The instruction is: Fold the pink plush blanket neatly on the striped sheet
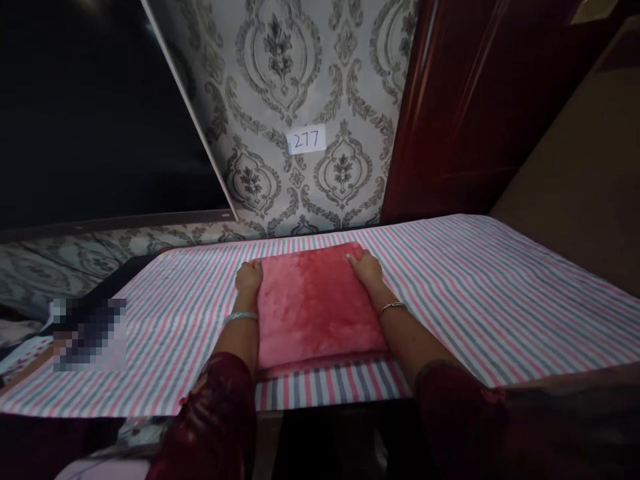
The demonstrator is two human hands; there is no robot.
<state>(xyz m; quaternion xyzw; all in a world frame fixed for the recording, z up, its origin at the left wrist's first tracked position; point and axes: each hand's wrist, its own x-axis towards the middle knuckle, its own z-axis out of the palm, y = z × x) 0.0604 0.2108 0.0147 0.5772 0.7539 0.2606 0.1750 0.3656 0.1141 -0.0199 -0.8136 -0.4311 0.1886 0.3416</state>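
Observation:
A folded red-pink plush cloth (320, 307) lies flat on a striped tablecloth (465, 287), near the middle of the table. At its far left corner, my left hand (249, 277) is closed with the thumb on top and the fingers under or behind the edge. My right hand (366, 268) grips the far right corner in the same way, thumb on the plush. Along the near side, the folded layers of the cloth show as a darker edge. Both my forearms reach along the sides of the cloth.
Behind the table stands a patterned wall with a paper label (307, 139) reading 277. A large dark screen (100, 120) is at the back left, a dark red wooden panel (450, 107) at the back right. A blurred-out patch (90, 335) covers something at the table's left.

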